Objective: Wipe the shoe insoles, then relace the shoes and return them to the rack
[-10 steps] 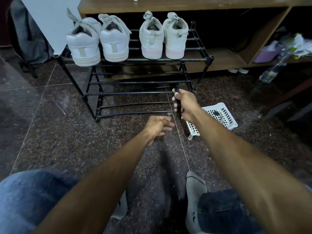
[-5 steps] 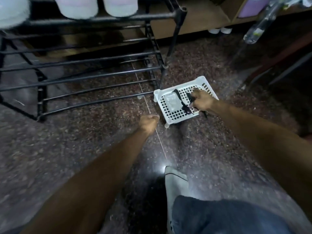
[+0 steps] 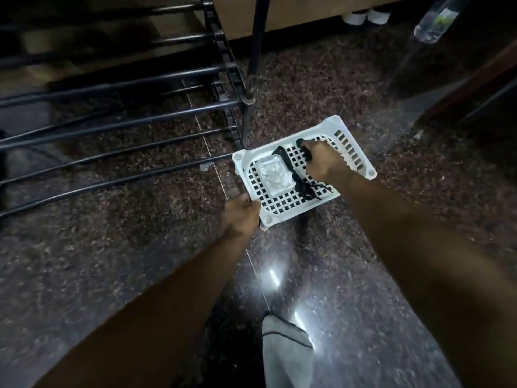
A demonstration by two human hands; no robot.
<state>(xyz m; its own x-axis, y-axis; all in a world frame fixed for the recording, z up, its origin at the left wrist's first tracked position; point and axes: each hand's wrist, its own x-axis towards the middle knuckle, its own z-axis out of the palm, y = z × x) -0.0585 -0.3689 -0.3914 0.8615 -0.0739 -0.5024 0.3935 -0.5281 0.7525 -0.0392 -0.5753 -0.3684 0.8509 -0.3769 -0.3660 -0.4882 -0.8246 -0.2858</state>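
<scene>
Black laces (image 3: pixel 298 182) in white basket (image 3: pixel 361 161), right hand (image 3: pixel 321 163) pinching them, left hand (image 3: pixel 242 215) gripping basket's near corner, beside rack (image 3: pixel 156 116)

Both bare forearms reach forward and down. The left hand (image 3: pixel 242 214) grips a basket's near corner, fingers curled round it; the right hand (image 3: pixel 321 163), knuckles up, pinches a black lace.

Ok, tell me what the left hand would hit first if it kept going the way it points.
The left hand already grips the white perforated plastic basket at its near corner; pushing on, it likely meets the clear wrapped packet inside.
</scene>
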